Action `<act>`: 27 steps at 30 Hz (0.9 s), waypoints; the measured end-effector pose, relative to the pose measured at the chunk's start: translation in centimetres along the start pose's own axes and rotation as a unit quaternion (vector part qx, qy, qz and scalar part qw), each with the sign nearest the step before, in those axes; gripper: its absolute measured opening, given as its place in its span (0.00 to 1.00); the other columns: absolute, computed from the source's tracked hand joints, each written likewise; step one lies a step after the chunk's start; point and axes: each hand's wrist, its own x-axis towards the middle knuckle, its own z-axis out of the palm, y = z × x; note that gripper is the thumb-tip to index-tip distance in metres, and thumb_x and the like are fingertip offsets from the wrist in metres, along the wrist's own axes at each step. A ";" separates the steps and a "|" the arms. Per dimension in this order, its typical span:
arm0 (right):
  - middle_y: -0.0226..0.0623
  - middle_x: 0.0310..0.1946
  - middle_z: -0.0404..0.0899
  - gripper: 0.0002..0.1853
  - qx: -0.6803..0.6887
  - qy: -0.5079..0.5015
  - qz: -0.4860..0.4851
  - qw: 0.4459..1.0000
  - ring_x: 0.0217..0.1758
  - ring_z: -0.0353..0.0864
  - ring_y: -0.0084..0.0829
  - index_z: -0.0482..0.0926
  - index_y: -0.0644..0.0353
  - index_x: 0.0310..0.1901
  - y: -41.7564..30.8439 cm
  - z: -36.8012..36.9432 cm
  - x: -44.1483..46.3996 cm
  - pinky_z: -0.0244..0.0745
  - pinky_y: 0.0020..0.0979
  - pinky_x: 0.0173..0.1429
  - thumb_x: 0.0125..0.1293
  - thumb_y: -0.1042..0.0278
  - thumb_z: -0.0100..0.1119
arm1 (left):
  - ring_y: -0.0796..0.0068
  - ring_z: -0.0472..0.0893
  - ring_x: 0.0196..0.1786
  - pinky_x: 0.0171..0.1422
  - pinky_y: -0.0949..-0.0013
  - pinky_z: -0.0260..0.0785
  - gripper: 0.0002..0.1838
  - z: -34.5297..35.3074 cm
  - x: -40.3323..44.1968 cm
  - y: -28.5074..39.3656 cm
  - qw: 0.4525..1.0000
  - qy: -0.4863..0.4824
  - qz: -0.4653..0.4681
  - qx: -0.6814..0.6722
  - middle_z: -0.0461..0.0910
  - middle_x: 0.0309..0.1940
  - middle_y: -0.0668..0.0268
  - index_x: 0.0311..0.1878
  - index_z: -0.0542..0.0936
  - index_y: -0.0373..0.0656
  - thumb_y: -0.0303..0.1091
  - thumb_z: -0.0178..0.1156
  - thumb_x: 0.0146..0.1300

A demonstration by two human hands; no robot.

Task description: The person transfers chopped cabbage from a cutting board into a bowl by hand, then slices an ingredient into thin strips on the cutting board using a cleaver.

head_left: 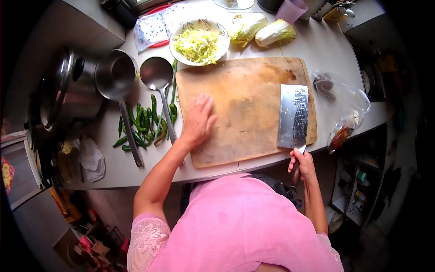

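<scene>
A wooden cutting board (240, 113) lies on the white counter in front of me. My left hand (199, 121) rests at its left edge, fingers extended and holding nothing. At the right, my right hand (304, 164) is wrapped round the handle of a cleaver (290, 115). The wide blade lies flat over the right part of the board, with small bits stuck to it. Behind the board stands a bowl (223, 50) of shredded cabbage (197, 45). Two pieces of napa cabbage (275, 33) lie to the right of the bowl.
Left of the board are green peppers (144, 120), a steel ladle (157, 72) and a deeper long-handled scoop (116, 75). A large lidded pot (68, 90) stands farther left. Plastic bags (346, 97) lie to the right. A pink cup (291, 10) is at the back.
</scene>
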 end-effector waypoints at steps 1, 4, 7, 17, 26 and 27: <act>0.30 0.17 0.71 0.12 -0.003 -0.005 0.002 1.000 0.15 0.73 0.23 0.73 0.63 0.33 0.5 -0.1 0.0 0.73 0.27 0.18 0.66 0.61 0.54 | 0.48 0.59 0.68 0.73 0.53 0.45 0.28 -0.3 -1.4 1.3 0.998 -0.033 0.011 -0.059 0.61 0.63 0.48 0.62 0.66 0.35 0.44 0.52 0.64; 0.30 0.17 0.71 0.11 -0.030 -0.050 0.030 0.998 0.15 0.74 0.25 0.72 0.63 0.32 1.5 1.7 -0.1 0.73 0.28 0.19 0.66 0.64 0.54 | 0.49 0.57 0.69 0.74 0.54 0.44 0.32 -1.5 -4.1 3.8 0.982 0.049 -0.039 -0.178 0.60 0.64 0.47 0.64 0.62 0.33 0.51 0.46 0.67; 0.31 0.17 0.71 0.10 -0.084 -0.114 0.061 0.988 0.15 0.73 0.26 0.71 0.62 0.31 1.1 6.4 0.0 0.73 0.28 0.20 0.65 0.65 0.55 | 0.51 0.52 0.72 0.74 0.58 0.41 0.37 0.6 -5.1 3.8 0.976 0.152 -0.142 -0.058 0.56 0.66 0.47 0.67 0.57 0.33 0.57 0.39 0.68; 0.33 0.19 0.74 0.12 -0.151 -0.314 0.089 0.933 0.16 0.75 0.25 0.72 0.62 0.31 0.4 18.8 -1.2 0.72 0.27 0.19 0.65 0.62 0.56 | 0.51 0.49 0.73 0.74 0.56 0.39 0.44 -4.5 -4.1 6.4 0.914 0.351 -0.099 -0.178 0.52 0.69 0.48 0.69 0.53 0.33 0.65 0.32 0.66; 0.29 0.19 0.72 0.12 -0.098 -0.274 -0.119 0.949 0.16 0.73 0.23 0.74 0.59 0.31 -7.9 18.0 -2.0 0.71 0.25 0.20 0.65 0.59 0.56 | 0.51 0.50 0.73 0.75 0.52 0.38 0.49 -6.5 2.2 9.8 0.979 0.074 0.188 -0.009 0.55 0.68 0.49 0.67 0.56 0.32 0.68 0.46 0.57; 0.29 0.19 0.72 0.11 -0.107 -0.277 -0.062 0.953 0.16 0.73 0.23 0.75 0.59 0.32 -8.7 17.3 -2.9 0.71 0.25 0.20 0.65 0.60 0.56 | 0.51 0.51 0.72 0.75 0.52 0.38 0.48 -7.2 4.0 8.9 0.981 0.086 0.165 0.060 0.56 0.67 0.49 0.68 0.56 0.34 0.67 0.46 0.57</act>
